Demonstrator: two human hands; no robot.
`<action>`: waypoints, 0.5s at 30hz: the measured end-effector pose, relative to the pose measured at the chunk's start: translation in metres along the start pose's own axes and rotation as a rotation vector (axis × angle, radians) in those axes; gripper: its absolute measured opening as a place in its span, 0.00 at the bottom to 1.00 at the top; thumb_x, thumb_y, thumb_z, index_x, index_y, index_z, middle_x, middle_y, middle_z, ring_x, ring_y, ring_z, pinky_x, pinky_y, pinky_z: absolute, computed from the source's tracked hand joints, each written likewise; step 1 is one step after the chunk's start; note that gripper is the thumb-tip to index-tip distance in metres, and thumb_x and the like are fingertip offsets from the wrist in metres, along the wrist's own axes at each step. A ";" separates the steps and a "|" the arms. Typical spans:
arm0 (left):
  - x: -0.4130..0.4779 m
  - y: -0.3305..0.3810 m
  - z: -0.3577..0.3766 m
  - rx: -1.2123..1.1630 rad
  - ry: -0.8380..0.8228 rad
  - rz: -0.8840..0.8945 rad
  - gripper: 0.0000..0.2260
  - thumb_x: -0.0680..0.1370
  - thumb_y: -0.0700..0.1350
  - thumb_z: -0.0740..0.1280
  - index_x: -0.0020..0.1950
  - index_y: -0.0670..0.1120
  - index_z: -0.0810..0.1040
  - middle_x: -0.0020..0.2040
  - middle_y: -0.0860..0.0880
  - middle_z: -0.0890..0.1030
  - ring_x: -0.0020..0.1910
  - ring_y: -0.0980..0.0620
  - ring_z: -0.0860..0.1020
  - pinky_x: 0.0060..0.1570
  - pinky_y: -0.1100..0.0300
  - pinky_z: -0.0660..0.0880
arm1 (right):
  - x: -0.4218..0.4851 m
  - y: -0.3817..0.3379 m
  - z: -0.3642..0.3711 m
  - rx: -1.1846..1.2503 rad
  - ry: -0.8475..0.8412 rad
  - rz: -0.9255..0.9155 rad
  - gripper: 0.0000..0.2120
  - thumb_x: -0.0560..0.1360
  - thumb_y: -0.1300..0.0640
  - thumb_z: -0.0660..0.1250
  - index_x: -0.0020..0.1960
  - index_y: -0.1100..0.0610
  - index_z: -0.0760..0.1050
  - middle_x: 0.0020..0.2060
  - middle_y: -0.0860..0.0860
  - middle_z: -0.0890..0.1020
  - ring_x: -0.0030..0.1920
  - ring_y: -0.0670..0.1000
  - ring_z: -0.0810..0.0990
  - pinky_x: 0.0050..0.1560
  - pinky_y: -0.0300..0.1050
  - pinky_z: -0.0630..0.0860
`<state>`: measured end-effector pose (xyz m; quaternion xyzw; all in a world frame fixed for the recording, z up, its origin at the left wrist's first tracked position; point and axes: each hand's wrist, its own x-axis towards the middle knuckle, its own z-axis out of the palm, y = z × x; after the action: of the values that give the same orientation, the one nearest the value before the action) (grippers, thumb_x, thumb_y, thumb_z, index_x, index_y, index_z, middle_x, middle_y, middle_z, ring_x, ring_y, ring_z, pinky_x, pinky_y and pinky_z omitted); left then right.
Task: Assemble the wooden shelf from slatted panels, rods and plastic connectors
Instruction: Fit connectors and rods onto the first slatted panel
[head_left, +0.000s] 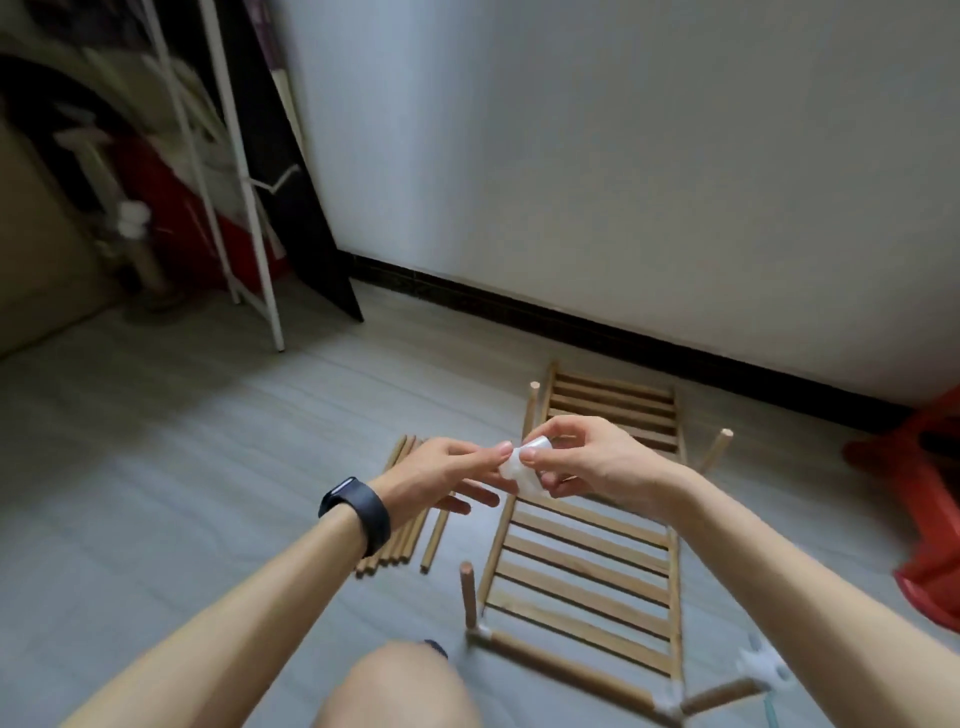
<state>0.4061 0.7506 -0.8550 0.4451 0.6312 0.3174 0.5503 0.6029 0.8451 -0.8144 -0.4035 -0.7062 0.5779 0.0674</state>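
My right hand (587, 460) pinches a white plastic connector (519, 465) above the floor. The fingertips of my left hand (441, 475), fingers straight, touch that same connector from the left. Below the hands a slatted wooden panel (587, 571) lies flat, with upright rods (468, 595) at its corners and white connectors (670, 701) at the near end. A second slatted panel (618, 410) lies beyond it toward the wall. A bundle of loose wooden rods (400, 540) lies on the floor under my left wrist.
A red plastic stool (930, 499) stands at the right edge. A white metal rack (249, 208) and a dark leaning board (306, 208) stand at the back left by the wall. My bare knee (400, 686) is at the bottom centre. Grey floor (182, 467) spreads to the left.
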 end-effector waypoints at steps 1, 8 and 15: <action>-0.005 -0.011 -0.003 -0.033 0.025 -0.017 0.23 0.76 0.66 0.65 0.60 0.50 0.83 0.54 0.55 0.86 0.54 0.54 0.83 0.60 0.51 0.76 | 0.004 0.004 0.014 0.056 0.019 -0.002 0.14 0.76 0.51 0.73 0.58 0.56 0.78 0.48 0.55 0.84 0.43 0.50 0.84 0.51 0.47 0.82; -0.013 -0.068 0.007 -0.271 0.276 -0.055 0.19 0.74 0.62 0.70 0.53 0.48 0.86 0.47 0.50 0.87 0.38 0.54 0.77 0.42 0.58 0.72 | 0.011 0.052 0.102 0.344 0.208 0.028 0.14 0.77 0.44 0.69 0.59 0.49 0.77 0.49 0.50 0.85 0.47 0.49 0.86 0.50 0.46 0.83; -0.008 -0.100 0.020 -0.117 0.173 -0.140 0.11 0.75 0.60 0.70 0.53 0.57 0.84 0.51 0.58 0.83 0.54 0.54 0.79 0.49 0.59 0.74 | 0.004 0.093 0.131 0.437 0.307 0.128 0.10 0.80 0.49 0.67 0.54 0.54 0.82 0.43 0.54 0.85 0.42 0.50 0.84 0.47 0.45 0.82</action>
<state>0.4046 0.7018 -0.9446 0.3378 0.6863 0.3517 0.5396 0.5724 0.7489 -0.9392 -0.5062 -0.5194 0.6515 0.2225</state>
